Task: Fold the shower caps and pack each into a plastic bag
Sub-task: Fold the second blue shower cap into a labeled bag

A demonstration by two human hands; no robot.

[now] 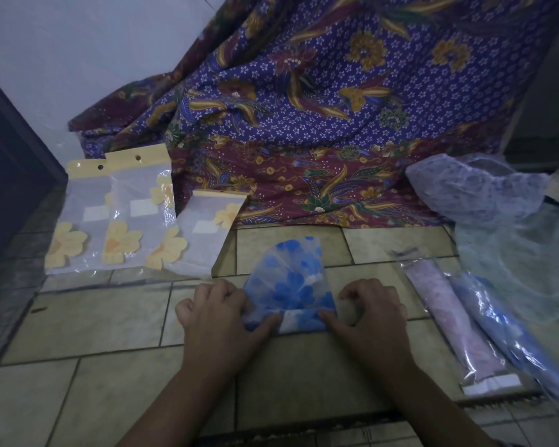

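The left hand [217,314] and right hand [368,314] are pinching the turned-up near edge of the translucent blue-flowered plastic shower cap [291,285], which is lying mid-fold and unbagged on the tiled floor [94,324]. Yellow-topped clear bags [123,214] are seemingly lying packed, while crumpled loose caps [475,185] are waiting.

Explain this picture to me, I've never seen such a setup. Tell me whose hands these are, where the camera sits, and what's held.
No machine here: a person's two bare hands, filmed by one head-worn camera looking down. The left hand and right hand both pinch the folded near edge of a blue-flowered shower cap on the tiled floor. Left of it lie three yellow-flowered plastic packs; right of it, two long packed bags, pink and blue. A patterned cloth hangs behind.
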